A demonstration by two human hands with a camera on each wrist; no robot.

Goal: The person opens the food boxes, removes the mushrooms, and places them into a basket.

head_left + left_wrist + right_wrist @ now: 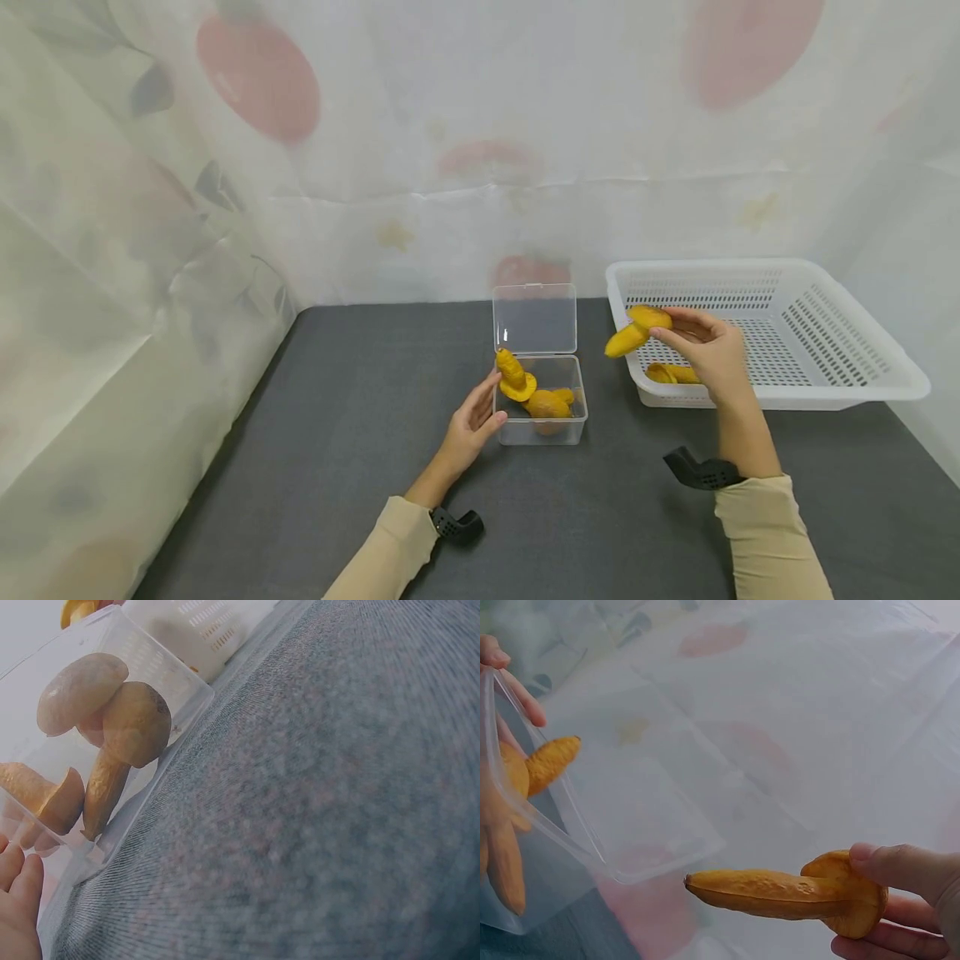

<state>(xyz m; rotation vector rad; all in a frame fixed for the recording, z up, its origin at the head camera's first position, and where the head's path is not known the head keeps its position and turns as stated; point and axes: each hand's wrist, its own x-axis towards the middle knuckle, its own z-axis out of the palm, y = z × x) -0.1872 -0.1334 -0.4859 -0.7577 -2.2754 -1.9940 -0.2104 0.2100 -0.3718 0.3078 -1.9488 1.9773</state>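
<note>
Partly hidden behind the right hand [712, 350], a yellow mushroom [671, 374] lies in the white basket [810, 398]. That hand pinches another mushroom [634, 332] by its cap near the basket's left end. The left hand [465, 429], fingers relaxed, touches the clear box [517, 432], which holds more mushrooms [549, 405], its lid [535, 320] raised.

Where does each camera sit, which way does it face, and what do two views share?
Head: on the head, facing forward and down at the rectangular clear plastic box and white perforated plastic basket; left hand and right hand show.
Left wrist: on that wrist, facing yellow mushroom-shaped objects through the box's wall; the left hand shows partly.
Right wrist: on that wrist, facing the yellow mushroom-shaped object in the right hand; parts of both hands show.
Both wrist views share the box.
</note>
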